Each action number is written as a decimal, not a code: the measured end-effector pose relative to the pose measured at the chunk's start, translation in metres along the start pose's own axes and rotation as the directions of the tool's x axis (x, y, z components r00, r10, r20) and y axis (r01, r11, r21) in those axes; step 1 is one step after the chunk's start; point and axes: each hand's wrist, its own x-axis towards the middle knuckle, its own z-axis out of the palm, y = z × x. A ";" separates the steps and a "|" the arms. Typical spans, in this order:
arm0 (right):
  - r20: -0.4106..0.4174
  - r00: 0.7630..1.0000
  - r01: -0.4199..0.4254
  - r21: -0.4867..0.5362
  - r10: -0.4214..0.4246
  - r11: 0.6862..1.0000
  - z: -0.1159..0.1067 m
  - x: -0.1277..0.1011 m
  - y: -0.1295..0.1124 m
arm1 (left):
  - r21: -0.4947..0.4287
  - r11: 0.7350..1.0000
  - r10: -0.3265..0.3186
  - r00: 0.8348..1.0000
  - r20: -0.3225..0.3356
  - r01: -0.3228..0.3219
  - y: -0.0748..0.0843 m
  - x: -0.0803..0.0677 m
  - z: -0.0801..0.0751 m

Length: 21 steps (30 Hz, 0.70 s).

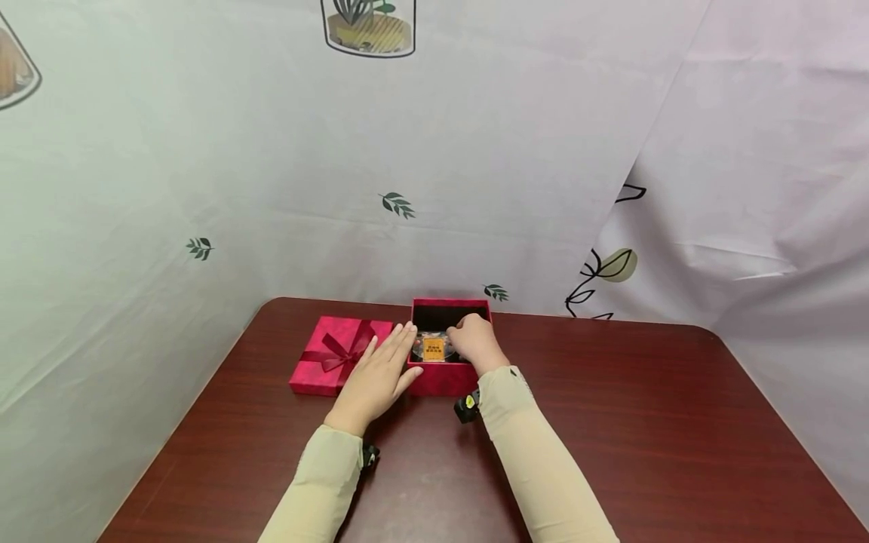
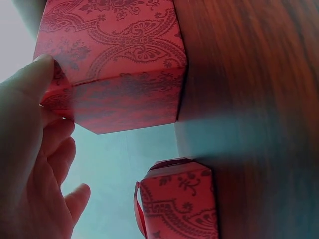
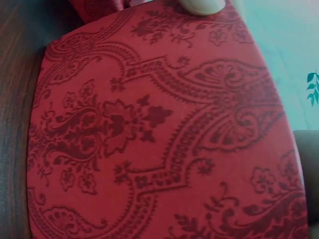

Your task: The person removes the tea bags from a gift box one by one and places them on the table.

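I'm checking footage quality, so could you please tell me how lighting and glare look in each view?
Head: bright overall, faint sheen on the table; left wrist: left hand shaded, bluish reflection on the table; right wrist: teal-tinted backdrop, red box dimmer.

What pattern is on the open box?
The box has dark flowers and scrolls, clearest in the right wrist view.

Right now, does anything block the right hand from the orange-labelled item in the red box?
Nothing visible does: the red box is open, the lid lies to its left, and the right hand is beside the orange-labelled item.
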 end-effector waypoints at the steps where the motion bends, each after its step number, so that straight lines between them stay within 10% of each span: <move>1: -0.002 1.000 0.003 -0.002 -0.003 1.000 0.000 0.000 0.000 | -0.002 1.000 0.000 1.000 -0.001 0.000 0.000 0.000 0.000; 21: -0.119 0.990 0.096 0.137 -0.080 0.986 0.004 -0.001 0.002 | -0.015 1.000 -0.006 1.000 0.009 0.006 0.001 0.000 -0.001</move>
